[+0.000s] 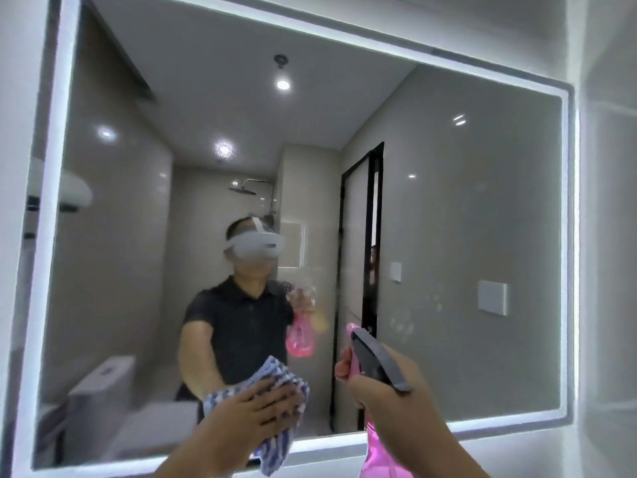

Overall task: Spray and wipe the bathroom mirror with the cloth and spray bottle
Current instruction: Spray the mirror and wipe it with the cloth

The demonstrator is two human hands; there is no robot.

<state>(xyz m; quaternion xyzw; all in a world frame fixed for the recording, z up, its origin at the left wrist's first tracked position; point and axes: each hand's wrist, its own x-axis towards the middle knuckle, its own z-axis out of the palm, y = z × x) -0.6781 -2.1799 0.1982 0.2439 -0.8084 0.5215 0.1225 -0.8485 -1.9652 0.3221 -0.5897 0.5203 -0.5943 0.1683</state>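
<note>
A large wall mirror (465,208) with a lit white border fills the view. My left hand (256,408) presses a blue-and-white checked cloth (275,370) flat against the lower middle of the glass. My right hand (389,391) grips a pink spray bottle (379,443) with a dark grey trigger head, its nozzle pointing at the mirror. Spray droplets (424,308) speckle the glass right of centre. The bottle's base is cut off by the frame's bottom edge.
The mirror reflects me in a dark shirt and a headset, a toilet at lower left, a shower head and a black-framed door. A pale tiled wall (606,236) runs along the mirror's right side.
</note>
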